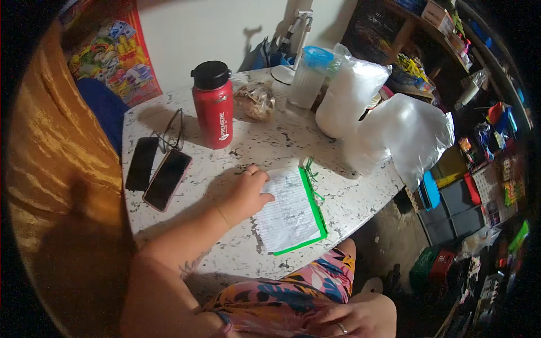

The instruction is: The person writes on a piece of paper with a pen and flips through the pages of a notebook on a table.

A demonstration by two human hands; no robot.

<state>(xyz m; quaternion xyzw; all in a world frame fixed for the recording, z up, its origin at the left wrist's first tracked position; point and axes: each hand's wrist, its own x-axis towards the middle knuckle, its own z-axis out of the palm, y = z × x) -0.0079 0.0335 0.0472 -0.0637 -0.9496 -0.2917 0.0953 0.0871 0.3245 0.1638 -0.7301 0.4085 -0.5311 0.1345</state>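
A spiral notebook (288, 217) with a green border and handwriting on its lined page lies open on the table. At its upper left edge rests my left hand (246, 191), fingers bent and thumb apart on the page, gripping nothing visible. My right hand (341, 321), with a ring on one finger, lies loosely open on my lap over patterned cloth. Left of the notebook are two dark-screened phones (167, 179) (142, 163) and eyeglasses (174, 135). Beyond my left hand, a red bottle (214, 110) with a black lid stands upright.
The white speckled table (360, 197) also bears a knotted bag of brown items (256, 101), a clear pitcher with a blue lid (309, 79) and large plastic bags (406, 129). Yellow cloth (62, 152) hangs at left. Crowded shelves (439, 34) stand at right.
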